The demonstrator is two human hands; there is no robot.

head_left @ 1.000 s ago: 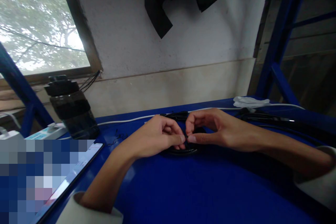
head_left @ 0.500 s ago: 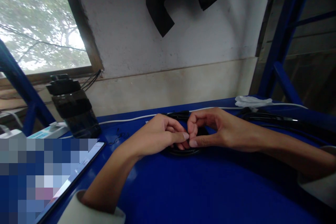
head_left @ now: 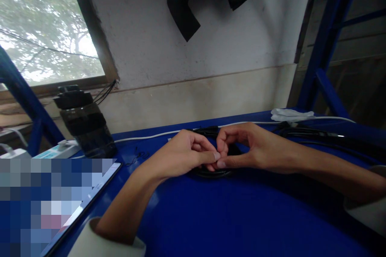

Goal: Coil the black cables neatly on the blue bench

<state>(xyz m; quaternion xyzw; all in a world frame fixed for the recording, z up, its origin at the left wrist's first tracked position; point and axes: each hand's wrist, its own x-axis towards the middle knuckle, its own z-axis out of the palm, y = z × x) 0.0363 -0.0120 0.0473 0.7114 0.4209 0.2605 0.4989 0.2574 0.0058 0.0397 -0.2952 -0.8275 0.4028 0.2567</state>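
We bring both hands together at the table's (head_left: 229,217) centre, left hand (head_left: 181,154) and right hand (head_left: 250,146) pinching, thumb tips touching, a small tie we cannot quite make out on the black cable coil (head_left: 211,172) beneath. Best we keep the coil flat and twist close to the bundle. A bottle (head_left: 86,122) stands at ten o'clock.

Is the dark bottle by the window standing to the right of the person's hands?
No, the dark bottle stands at the far left of the blue table, left of both the left hand and the right hand.

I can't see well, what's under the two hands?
A coiled black cable lies on the blue table under the left hand and right hand. Its middle is covered.
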